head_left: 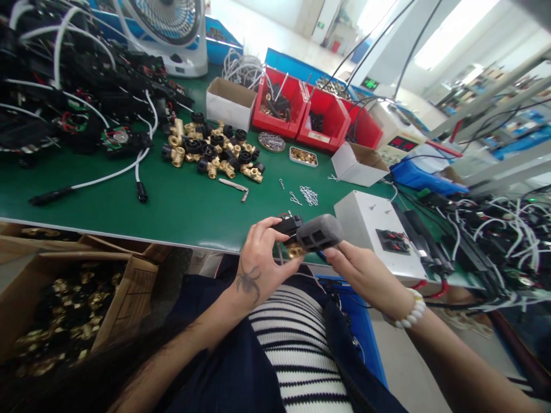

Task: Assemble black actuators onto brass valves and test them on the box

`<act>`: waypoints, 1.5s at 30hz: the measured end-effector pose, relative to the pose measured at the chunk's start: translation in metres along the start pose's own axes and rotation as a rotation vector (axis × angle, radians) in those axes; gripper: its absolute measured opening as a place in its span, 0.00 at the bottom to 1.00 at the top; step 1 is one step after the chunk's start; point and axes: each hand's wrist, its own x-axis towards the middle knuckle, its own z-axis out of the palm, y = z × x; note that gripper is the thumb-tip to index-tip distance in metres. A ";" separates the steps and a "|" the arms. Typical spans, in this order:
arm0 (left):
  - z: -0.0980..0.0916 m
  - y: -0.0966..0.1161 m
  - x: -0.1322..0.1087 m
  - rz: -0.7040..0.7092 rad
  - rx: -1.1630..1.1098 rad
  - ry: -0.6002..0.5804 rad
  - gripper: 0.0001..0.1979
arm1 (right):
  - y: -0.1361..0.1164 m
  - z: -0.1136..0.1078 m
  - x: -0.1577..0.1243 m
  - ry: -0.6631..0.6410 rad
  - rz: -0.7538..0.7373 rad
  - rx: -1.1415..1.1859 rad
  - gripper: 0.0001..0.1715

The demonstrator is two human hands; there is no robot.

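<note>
My left hand (pixel 258 258) is closed around a small black part with a brass fitting (pixel 293 235), held just above the near edge of the green table (pixel 172 206). My right hand (pixel 361 269) grips a grey-handled tool (pixel 321 231) whose tip meets the brass fitting from the right. Both hands hover over my lap. A pile of brass and black fittings (pixel 215 152) lies further back on the table.
A white box with black switches (pixel 379 235) sits right of my hands. Red bins (pixel 318 115), small cardboard boxes (pixel 230 100), a fan (pixel 172 34), wire clips (pixel 307 195) and cabled black assemblies (pixel 77 97) fill the back. A carton of fittings (pixel 64 315) stands lower left.
</note>
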 end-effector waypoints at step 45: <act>0.002 -0.003 0.000 0.021 0.018 0.024 0.17 | -0.001 -0.002 0.015 -0.025 0.028 0.058 0.37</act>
